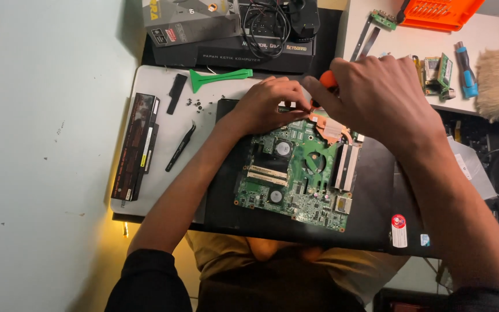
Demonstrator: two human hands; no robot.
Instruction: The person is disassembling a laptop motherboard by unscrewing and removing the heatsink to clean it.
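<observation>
One green board [295, 173] lies in the middle of the frame, on a black laptop shell [376, 196] that covers the lower part of your worktop [163, 138]. One copper heatsink [330, 127] sits at the board's upper right corner, and two pale slots [346, 167] run down its right side.

Left of the board you have one black battery [135, 147] near the worktop's left edge, one pair of black tweezers [180, 147] beside it, one green pry tool [217, 78] at the upper left, one small black strip [176, 92] below that tool, and a scatter of tiny screws [194, 104], too small to count. Boxes [232, 34] with a coil of black cable on top stand along the upper edge. At the upper right are one orange tray [440, 13], one blue-handled tool [466, 72] and one brush [496, 81].

Your two forearms cross over the laptop shell and hide the board's upper edge, so the exact spot you work on cannot be seen.

Your left hand [269, 104] has its fingers pressed together at the board's top edge, pinching or steadying something there; what it is I cannot tell. Your right hand [382, 98] is closed around an orange-handled screwdriver [328, 78], held just above the heatsink, touching your left fingertips.
</observation>
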